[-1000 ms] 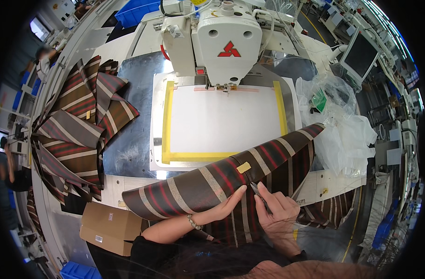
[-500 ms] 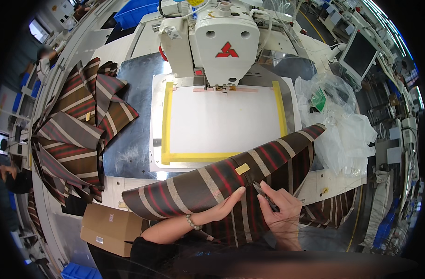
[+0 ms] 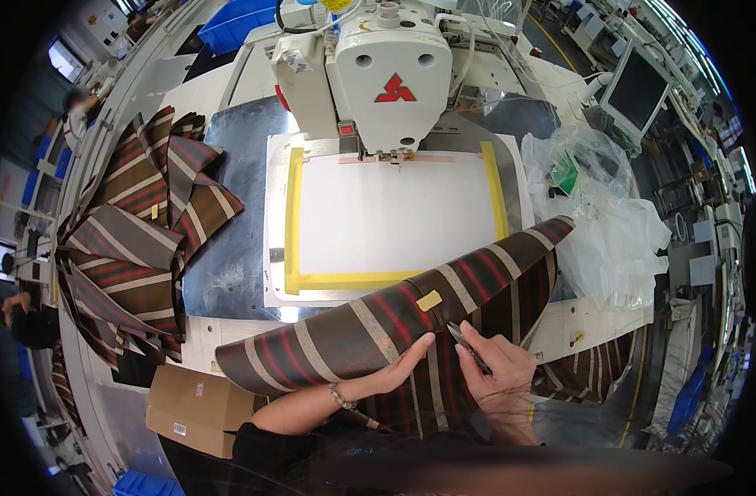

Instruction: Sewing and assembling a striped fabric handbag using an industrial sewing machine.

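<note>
A brown striped fabric piece with red and cream bands lies slantwise across the front of the machine table, its upper part folded over. On it, near a seam, sits a small yellow tag. My left hand pinches the folded edge just below this tag, thumb hidden in part. Close on its right, my right hand is closed around small dark metal thread snips. Their tips point up and left, at the fabric edge by the seam; whether they touch it I cannot tell.
A white sewing machine head stands over a white sheet edged with yellow tape. Striped fabric pieces are heaped at left. Clear plastic bags lie at right. A cardboard box sits at the lower left, a monitor at upper right.
The snips' tips have shifted very slightly up and left along the fabric edge. The left hand keeps its pinch. The whole view has moved a little.
</note>
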A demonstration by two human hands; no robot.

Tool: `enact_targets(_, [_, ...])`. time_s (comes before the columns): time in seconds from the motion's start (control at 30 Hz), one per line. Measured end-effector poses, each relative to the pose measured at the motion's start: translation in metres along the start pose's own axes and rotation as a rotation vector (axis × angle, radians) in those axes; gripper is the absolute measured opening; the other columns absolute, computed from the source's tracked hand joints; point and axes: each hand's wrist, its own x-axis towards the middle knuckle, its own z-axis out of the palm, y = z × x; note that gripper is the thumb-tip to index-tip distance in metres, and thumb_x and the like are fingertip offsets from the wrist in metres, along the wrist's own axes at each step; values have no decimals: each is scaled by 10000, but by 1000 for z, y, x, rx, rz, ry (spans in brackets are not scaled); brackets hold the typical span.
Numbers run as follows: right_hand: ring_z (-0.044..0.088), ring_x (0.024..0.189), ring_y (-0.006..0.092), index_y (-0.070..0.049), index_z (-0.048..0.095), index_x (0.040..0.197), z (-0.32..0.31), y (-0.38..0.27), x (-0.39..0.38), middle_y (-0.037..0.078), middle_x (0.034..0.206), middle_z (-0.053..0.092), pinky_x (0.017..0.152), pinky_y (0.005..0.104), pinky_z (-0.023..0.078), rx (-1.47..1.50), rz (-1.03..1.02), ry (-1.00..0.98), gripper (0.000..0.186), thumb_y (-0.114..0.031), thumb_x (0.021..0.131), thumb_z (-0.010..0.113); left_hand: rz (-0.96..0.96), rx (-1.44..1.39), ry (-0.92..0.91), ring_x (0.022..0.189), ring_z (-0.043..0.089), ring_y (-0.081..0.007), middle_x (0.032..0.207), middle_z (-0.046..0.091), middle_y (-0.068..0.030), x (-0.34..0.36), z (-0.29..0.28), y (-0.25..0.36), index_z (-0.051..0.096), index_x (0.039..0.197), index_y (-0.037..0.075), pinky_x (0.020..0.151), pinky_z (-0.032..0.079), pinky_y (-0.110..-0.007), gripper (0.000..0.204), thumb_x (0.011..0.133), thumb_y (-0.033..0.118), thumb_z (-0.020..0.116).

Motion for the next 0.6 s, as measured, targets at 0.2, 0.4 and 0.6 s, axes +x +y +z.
enact_targets(0.2, [534,498,223,-95,694,1054,3,0,-2,54,633,542,468,320,413,-97,-38,36,360,-48,700,742,-103,-41,-49,649,515,-138,691,524,-33,3,-2,6,554,792,26,625,428,-273,277,991,185,444])
enact_targets(0.4, [497,468,202,-87,694,1046,4,-1,0,38,620,526,453,307,382,-155,-97,42,339,-62,710,735,-141,-41,-49,621,543,-92,712,581,-5,1,-4,3,625,931,36,561,428,-231,153,950,174,563])
enact_targets(0.6, [465,449,176,-63,691,1040,11,6,-2,15,612,523,445,293,357,-177,-182,60,317,-56,724,721,-160,-33,-31,591,522,-94,669,553,7,1,-4,8,628,960,50,544,420,-240,176,964,201,537])
